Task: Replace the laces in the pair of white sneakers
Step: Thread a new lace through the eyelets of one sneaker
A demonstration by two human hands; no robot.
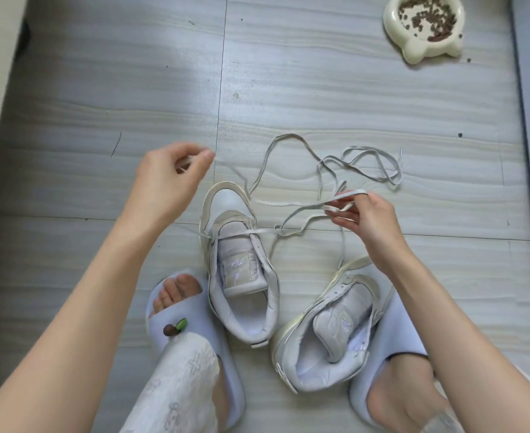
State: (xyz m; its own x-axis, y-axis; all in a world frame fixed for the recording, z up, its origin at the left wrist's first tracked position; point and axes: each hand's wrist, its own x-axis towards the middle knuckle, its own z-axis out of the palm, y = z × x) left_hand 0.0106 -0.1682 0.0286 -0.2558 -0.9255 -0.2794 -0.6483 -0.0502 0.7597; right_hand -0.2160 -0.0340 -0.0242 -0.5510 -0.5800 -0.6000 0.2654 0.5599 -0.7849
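Holding 1 lace (298, 214) with both hands, the left hand (171, 173) pinches its end at middle left and the right hand (362, 220) grips loops at middle right. It crosses the left sneaker (242, 270) in the lower middle; the right sneaker (329, 332) sits bare beside it. Pull both ends even, keep it flat.

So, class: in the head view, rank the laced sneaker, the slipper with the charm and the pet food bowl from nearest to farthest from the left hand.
From the left hand:
1. Laced sneaker, just right and below.
2. Slipper with the charm, lower, near the bottom.
3. Pet food bowl, far top right.
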